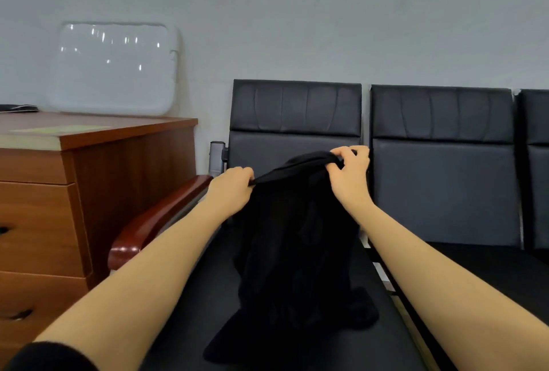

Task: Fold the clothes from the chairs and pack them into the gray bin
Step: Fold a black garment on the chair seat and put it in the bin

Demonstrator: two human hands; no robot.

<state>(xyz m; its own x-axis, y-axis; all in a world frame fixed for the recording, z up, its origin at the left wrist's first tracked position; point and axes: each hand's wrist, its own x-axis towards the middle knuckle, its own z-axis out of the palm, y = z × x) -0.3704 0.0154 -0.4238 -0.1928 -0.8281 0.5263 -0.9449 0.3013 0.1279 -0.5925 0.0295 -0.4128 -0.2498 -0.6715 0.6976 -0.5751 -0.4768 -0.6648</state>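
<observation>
Two bare forearms reach over the black chair (297, 144), where the left hand (230, 188) and right hand (350, 167) pinch the top edge of a black garment (297, 237) (its hem pooled on that chair's seat), likely spreading it for folding.

Left side is blocked by wooden armrest (154, 216) and cabinet (59, 192); backrest (294, 115) closes the rear; room is left over right seat (487, 269).

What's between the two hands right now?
In the head view, the black garment's top edge stretches between left hand and right hand.
</observation>
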